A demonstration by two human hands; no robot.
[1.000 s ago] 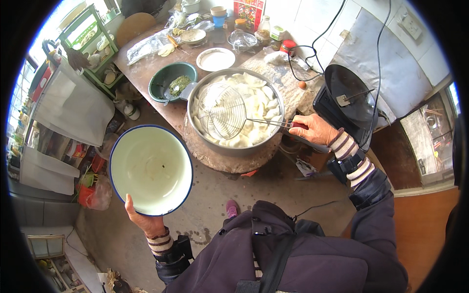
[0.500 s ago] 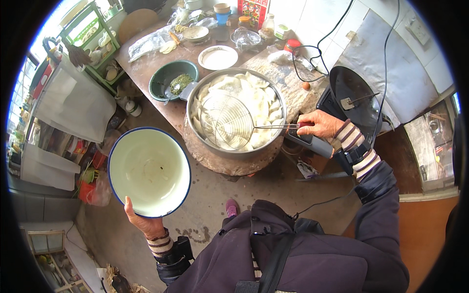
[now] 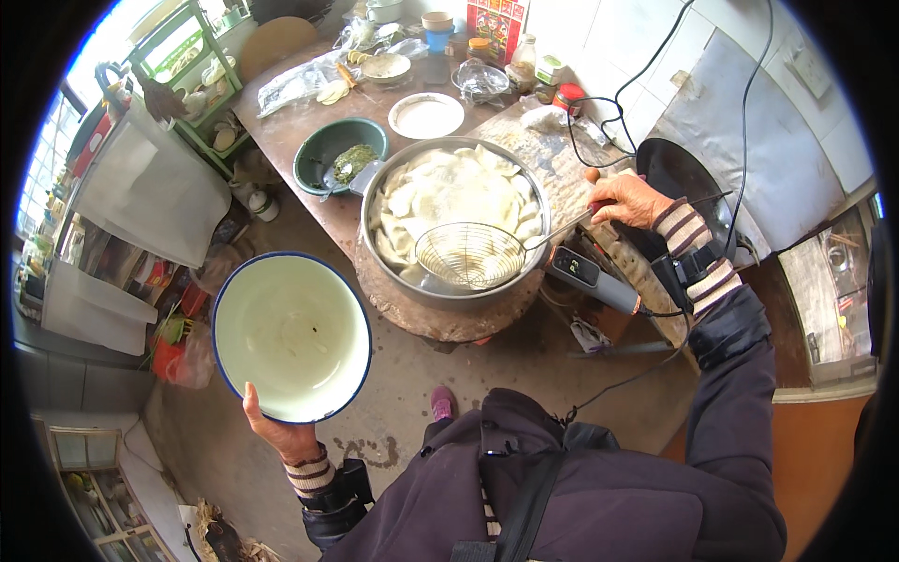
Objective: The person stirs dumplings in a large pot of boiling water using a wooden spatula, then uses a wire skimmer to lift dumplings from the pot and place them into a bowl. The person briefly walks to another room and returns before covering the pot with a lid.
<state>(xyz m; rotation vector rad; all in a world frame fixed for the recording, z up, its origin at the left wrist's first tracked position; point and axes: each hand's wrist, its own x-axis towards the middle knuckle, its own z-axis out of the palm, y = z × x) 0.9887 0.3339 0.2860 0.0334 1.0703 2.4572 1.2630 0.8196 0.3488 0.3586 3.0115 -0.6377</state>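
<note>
Clasping wire strainer (image 3: 470, 255) with right hand (image 3: 629, 200) at near side of pot (image 3: 442, 299), gripping enamel bowl (image 3: 292, 335) with left hand (image 3: 283, 435); seemingly scooping dumplings (image 3: 449, 178), calling next for level lifting.

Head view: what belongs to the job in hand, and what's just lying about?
In use:
round wire-mesh skimmer, in the right hand
grey metal pot of pale dumplings, below the skimmer
white enamel basin with blue rim, in the left hand

Apparently lying about:
dark-green round bowl
white round plate
black round wok
</note>
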